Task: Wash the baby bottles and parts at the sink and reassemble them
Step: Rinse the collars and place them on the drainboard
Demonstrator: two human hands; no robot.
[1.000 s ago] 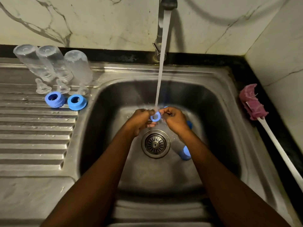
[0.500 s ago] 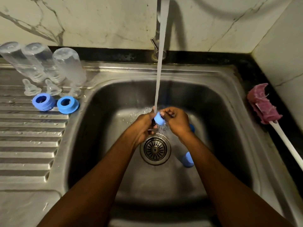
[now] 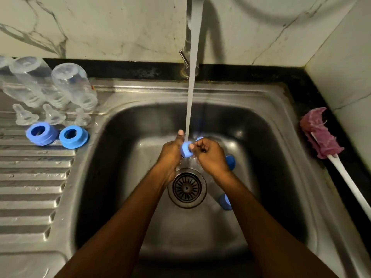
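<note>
Both hands over the sink (image 3: 281, 125) basin, at 12 o'clock of the drain (image 3: 187, 188). Left hand (image 3: 170, 157) and right hand (image 3: 211, 156) pinch one blue collar (image 3: 185, 151) between them, both grips clamped on it, left thumb sticking up. The collar is right under the water stream (image 3: 191, 87) from the tap (image 3: 187, 45). Two more blue parts (image 3: 230, 162) on the basin floor at 2 and 4 o'clock of the drain, partly hidden by the right forearm. Drainboard (image 3: 30, 187) at 9 o'clock: clear bottles (image 3: 74, 85) upside down, clear teats (image 3: 53, 115) in front, two spare collars (image 3: 73, 136) beside those. Pink brush (image 3: 321, 135) on the black table (image 3: 301, 93) at 3 o'clock
</note>
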